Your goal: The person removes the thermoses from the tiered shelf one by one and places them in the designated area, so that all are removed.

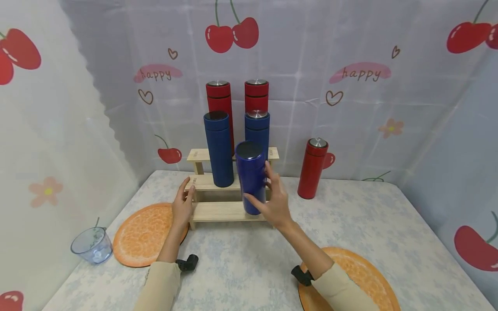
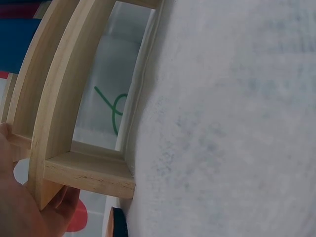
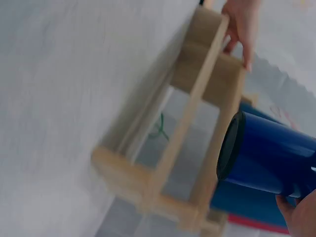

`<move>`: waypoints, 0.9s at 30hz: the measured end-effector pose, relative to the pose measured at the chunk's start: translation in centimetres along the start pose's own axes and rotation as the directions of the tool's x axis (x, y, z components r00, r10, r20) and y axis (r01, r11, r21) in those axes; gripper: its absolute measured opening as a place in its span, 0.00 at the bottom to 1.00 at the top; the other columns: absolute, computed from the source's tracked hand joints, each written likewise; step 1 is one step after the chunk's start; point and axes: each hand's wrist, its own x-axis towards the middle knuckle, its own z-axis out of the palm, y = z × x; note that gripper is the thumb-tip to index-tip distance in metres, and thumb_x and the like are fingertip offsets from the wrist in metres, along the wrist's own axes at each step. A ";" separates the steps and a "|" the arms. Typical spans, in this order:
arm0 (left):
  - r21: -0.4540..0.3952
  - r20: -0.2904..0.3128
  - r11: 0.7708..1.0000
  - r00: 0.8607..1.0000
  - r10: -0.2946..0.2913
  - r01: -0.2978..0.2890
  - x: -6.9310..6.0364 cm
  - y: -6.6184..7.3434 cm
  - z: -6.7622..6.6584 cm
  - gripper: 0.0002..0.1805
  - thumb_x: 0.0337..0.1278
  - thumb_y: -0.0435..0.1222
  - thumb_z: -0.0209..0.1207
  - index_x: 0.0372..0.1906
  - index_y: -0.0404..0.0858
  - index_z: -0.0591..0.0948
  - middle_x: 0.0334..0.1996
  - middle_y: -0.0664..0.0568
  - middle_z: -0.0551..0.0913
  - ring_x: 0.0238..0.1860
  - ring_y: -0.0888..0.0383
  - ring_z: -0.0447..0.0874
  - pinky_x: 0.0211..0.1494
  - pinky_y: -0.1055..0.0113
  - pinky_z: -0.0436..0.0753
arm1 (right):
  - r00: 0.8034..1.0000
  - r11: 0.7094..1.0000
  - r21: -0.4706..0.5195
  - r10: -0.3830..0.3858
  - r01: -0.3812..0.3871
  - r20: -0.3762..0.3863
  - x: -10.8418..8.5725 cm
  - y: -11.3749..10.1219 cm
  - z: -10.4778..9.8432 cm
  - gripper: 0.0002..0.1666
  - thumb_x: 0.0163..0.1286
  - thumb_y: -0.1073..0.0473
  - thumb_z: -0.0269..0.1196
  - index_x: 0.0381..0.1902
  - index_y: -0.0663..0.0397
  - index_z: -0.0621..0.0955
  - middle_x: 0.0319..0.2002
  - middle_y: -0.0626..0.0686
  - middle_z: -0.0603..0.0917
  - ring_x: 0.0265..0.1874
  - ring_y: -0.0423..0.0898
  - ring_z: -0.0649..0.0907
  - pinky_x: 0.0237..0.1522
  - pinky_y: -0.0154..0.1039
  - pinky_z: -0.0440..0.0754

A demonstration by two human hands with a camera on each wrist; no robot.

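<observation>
My right hand (image 1: 277, 203) grips a glossy blue thermos (image 1: 252, 181) by its right side, thumb in front. Its dark base shows in the right wrist view, apart from the boards, so the thermos (image 3: 269, 155) hangs in front of the tiered wooden rack (image 1: 221, 211). My left hand (image 1: 183, 206) holds the rack's left end at the middle tier; in the left wrist view its fingers (image 2: 66, 210) reach behind the wood. On the middle tier stand a matte blue thermos (image 1: 218, 151) and another blue thermos (image 1: 256, 129), partly hidden behind the held one.
Two red thermoses, one at left (image 1: 219, 97) and one at right (image 1: 256, 93), stand on the top tier. Another red thermos (image 1: 313, 168) stands on the table, right of the rack. Orange round mats (image 1: 142, 235) (image 1: 359, 272) lie on both sides; a clear glass (image 1: 92, 246) stands far left.
</observation>
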 end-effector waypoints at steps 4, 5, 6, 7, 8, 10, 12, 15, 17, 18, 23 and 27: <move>-0.012 0.002 1.000 1.000 -0.007 0.007 0.0 0.0 0.1 0.30 0.60 0.60 0.47 0.67 0.59 0.64 0.51 0.42 0.78 0.51 0.47 0.75 0.46 0.52 0.73 | 0.993 0.998 -0.058 -0.029 0.022 -0.114 1.7 -1.3 -4.6 0.56 0.34 0.76 0.74 0.63 0.72 0.60 0.48 0.69 0.73 0.44 0.58 0.76 0.39 0.49 0.79; -0.015 0.001 1.000 1.000 -0.009 0.009 0.0 0.0 0.1 0.30 0.60 0.60 0.47 0.67 0.59 0.64 0.51 0.42 0.78 0.51 0.47 0.75 0.46 0.52 0.73 | 0.989 0.997 -0.082 -0.027 0.015 -0.143 1.9 -1.2 -5.8 0.56 0.34 0.77 0.74 0.63 0.72 0.60 0.48 0.70 0.73 0.44 0.58 0.76 0.40 0.47 0.79; -0.016 0.000 1.000 1.000 -0.009 0.009 0.0 0.0 0.2 0.30 0.60 0.60 0.47 0.67 0.59 0.64 0.51 0.42 0.78 0.51 0.48 0.75 0.46 0.53 0.73 | 0.984 0.995 -0.104 -0.024 0.006 -0.174 1.9 -0.8 -6.9 0.56 0.34 0.76 0.73 0.64 0.71 0.60 0.49 0.69 0.73 0.45 0.56 0.76 0.41 0.43 0.78; -0.015 0.001 1.000 1.000 -0.009 0.009 0.0 0.0 0.2 0.30 0.60 0.60 0.47 0.67 0.59 0.64 0.51 0.42 0.78 0.51 0.48 0.75 0.45 0.53 0.73 | 0.980 0.992 -0.127 -0.015 -0.010 -0.200 1.9 -0.2 -7.9 0.56 0.35 0.75 0.73 0.64 0.70 0.60 0.50 0.68 0.73 0.46 0.55 0.75 0.42 0.39 0.77; -0.014 0.001 1.000 1.000 -0.005 0.005 0.0 0.0 0.2 0.30 0.60 0.60 0.47 0.67 0.59 0.64 0.50 0.42 0.78 0.50 0.48 0.75 0.45 0.53 0.73 | 0.973 0.990 -0.141 -0.005 -0.029 -0.230 1.9 0.5 -8.9 0.56 0.35 0.74 0.73 0.65 0.68 0.60 0.52 0.66 0.73 0.46 0.54 0.75 0.43 0.37 0.76; -0.015 -0.003 1.000 1.000 -0.010 0.010 0.0 0.0 0.1 0.30 0.60 0.60 0.47 0.66 0.60 0.64 0.50 0.43 0.79 0.50 0.48 0.75 0.45 0.54 0.73 | 0.960 0.979 -0.187 0.023 -0.077 -0.278 1.7 2.0 -10.8 0.56 0.38 0.72 0.73 0.66 0.64 0.60 0.54 0.62 0.73 0.47 0.51 0.74 0.44 0.32 0.74; -0.009 -0.003 1.000 1.000 -0.012 0.012 0.1 0.1 0.1 0.30 0.60 0.60 0.47 0.66 0.60 0.64 0.50 0.43 0.79 0.50 0.48 0.75 0.45 0.54 0.73 | 0.948 0.968 -0.222 0.041 -0.116 -0.314 1.8 3.4 -12.5 0.56 0.40 0.70 0.73 0.67 0.61 0.59 0.56 0.59 0.72 0.48 0.50 0.74 0.44 0.32 0.74; -0.001 0.000 1.000 1.000 -0.021 0.021 0.2 0.0 0.0 0.30 0.59 0.60 0.47 0.66 0.61 0.64 0.50 0.43 0.79 0.50 0.48 0.75 0.46 0.53 0.73 | 0.935 0.945 -0.278 0.065 -0.169 -0.348 2.2 4.6 -14.3 0.55 0.43 0.70 0.73 0.68 0.60 0.59 0.56 0.58 0.72 0.49 0.49 0.74 0.45 0.35 0.74; 0.006 0.004 1.000 1.000 -0.021 0.021 0.2 0.0 0.0 0.30 0.59 0.61 0.47 0.67 0.60 0.64 0.50 0.43 0.79 0.49 0.47 0.76 0.45 0.53 0.73 | 0.924 0.929 -0.302 0.090 -0.212 -0.372 2.2 6.2 -15.2 0.55 0.44 0.68 0.74 0.68 0.58 0.59 0.56 0.56 0.72 0.49 0.48 0.74 0.45 0.39 0.75; 0.011 0.005 1.000 1.000 -0.021 0.021 0.1 -0.1 0.1 0.31 0.59 0.61 0.46 0.67 0.60 0.64 0.50 0.43 0.79 0.49 0.48 0.76 0.45 0.53 0.73 | 0.919 0.922 -0.310 0.103 -0.232 -0.381 2.1 7.1 -15.6 0.55 0.44 0.68 0.74 0.68 0.56 0.59 0.56 0.56 0.72 0.49 0.48 0.74 0.45 0.43 0.76; 0.012 -0.008 1.000 1.000 -0.011 0.011 0.1 -0.3 0.1 0.29 0.60 0.59 0.47 0.66 0.59 0.65 0.49 0.43 0.79 0.49 0.48 0.76 0.43 0.55 0.74 | 0.900 0.887 -0.344 0.155 -0.309 -0.408 1.3 12.0 -16.7 0.54 0.47 0.63 0.74 0.69 0.49 0.58 0.56 0.58 0.70 0.49 0.55 0.74 0.42 0.59 0.75; 0.011 -0.024 1.000 1.000 0.009 -0.009 0.2 -0.3 0.2 0.28 0.61 0.57 0.48 0.66 0.58 0.66 0.48 0.43 0.81 0.47 0.49 0.78 0.41 0.58 0.75 | 0.890 0.855 -0.384 0.175 -0.349 -0.421 0.3 14.5 -16.7 0.55 0.48 0.63 0.74 0.70 0.48 0.57 0.55 0.64 0.69 0.48 0.57 0.73 0.43 0.58 0.73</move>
